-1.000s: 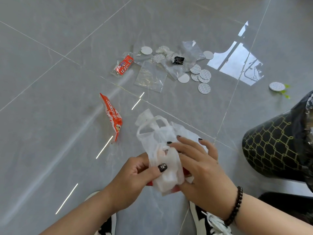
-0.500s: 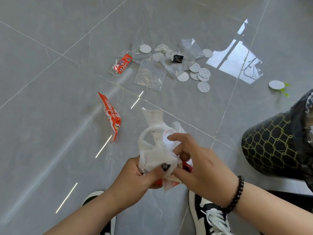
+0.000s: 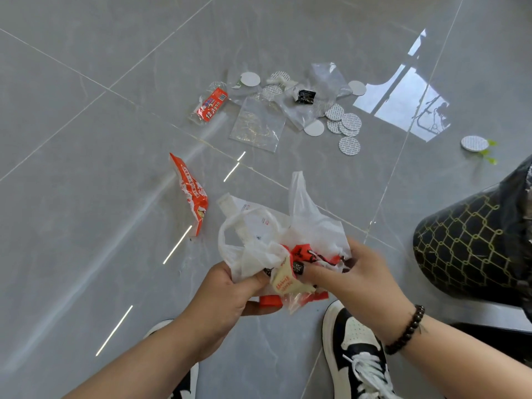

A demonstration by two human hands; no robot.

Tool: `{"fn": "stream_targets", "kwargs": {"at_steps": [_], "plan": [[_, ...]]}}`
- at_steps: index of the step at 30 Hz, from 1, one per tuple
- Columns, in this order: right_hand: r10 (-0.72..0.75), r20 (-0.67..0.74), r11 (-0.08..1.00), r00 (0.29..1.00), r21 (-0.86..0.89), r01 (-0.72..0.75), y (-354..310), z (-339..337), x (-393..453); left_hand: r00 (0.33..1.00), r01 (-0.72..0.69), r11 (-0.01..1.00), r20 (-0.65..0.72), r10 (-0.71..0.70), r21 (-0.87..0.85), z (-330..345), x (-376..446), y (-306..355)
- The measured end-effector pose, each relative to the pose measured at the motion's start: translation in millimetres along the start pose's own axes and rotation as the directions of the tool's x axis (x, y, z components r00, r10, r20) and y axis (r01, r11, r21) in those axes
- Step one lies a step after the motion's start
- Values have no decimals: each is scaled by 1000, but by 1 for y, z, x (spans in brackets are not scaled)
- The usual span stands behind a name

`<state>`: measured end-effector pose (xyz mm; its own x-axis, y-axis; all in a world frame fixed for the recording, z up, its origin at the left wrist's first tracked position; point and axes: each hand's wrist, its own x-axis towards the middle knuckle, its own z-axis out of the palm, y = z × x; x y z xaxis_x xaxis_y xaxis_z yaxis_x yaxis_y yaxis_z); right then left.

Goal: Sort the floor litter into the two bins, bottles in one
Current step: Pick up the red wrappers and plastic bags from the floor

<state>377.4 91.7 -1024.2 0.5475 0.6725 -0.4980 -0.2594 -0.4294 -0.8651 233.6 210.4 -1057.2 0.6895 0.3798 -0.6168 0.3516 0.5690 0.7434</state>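
Both hands hold a crumpled white plastic bag [image 3: 302,226] with red and cream wrappers [image 3: 290,280] bunched in it, low in the middle of the view. My left hand [image 3: 230,295] grips the bag's left side from below. My right hand [image 3: 342,272] pinches the wrappers and the bag's right side. A black bin [image 3: 478,249] with a yellow net pattern and a black liner stands at the right edge. On the floor lie an orange wrapper [image 3: 191,191] and, farther off, a small red-labelled packet [image 3: 211,106]. No bottle is in view.
Far ahead lies a clutter of clear plastic bags [image 3: 257,125], several round white discs [image 3: 345,125] and a small black packet [image 3: 305,97]. One more disc [image 3: 474,143] lies near the bin. My two black-and-white shoes [image 3: 357,352] stand on the grey tiled floor [image 3: 86,226].
The bag was balled tight between both hands; now my hands have drawn apart, the bag has spread open upward, and the red and cream wrappers show inside.
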Motion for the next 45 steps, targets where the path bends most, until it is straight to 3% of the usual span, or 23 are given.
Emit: {"fn": "stream_targets", "kwargs": {"at_steps": [2,4,11,13,16,19,23,27,29,31,34,37,41,45], "plan": [[-107,-136,968,985,-240,72,5,1,2,999,-18,999,-30,19,31,4,0,0],[-210,-137,905,968,-401,139,6,0,4,998,-37,999,-54,39,37,6,-1,0],[-359,-72,827,931,-486,281,14,-3,16,998,1,999,-70,2,37,12,-4,-2],[-489,-35,710,872,-596,374,21,2,18,998,34,999,-47,-33,12,13,-6,-5],[-632,164,434,757,-735,521,29,7,21,992,111,981,69,-101,-160,17,-10,-5],[-611,299,275,733,-788,551,32,11,26,983,145,937,152,-101,-317,24,-13,-3],[-573,428,136,699,-791,596,27,18,23,984,177,886,87,-154,-428,36,-9,4],[-535,450,301,715,-689,660,19,18,7,972,169,860,-64,-227,-481,45,0,16],[-504,467,332,727,-672,662,14,10,-4,964,175,871,-100,-247,-460,50,-2,22],[-511,478,298,715,-681,668,5,-2,-13,973,153,899,-94,-209,-410,58,-8,31],[-643,441,197,626,-695,692,-12,-22,-29,987,138,953,-39,-154,-269,73,-21,48],[-776,295,243,558,-676,695,-30,-41,-50,984,179,968,40,-175,-174,94,-35,70],[-782,114,425,613,-621,659,-57,-77,-89,977,170,985,129,-171,23,132,-57,97],[-763,-59,559,644,-558,613,-77,-110,-136,972,16,969,224,-74,247,173,-84,123]]}}
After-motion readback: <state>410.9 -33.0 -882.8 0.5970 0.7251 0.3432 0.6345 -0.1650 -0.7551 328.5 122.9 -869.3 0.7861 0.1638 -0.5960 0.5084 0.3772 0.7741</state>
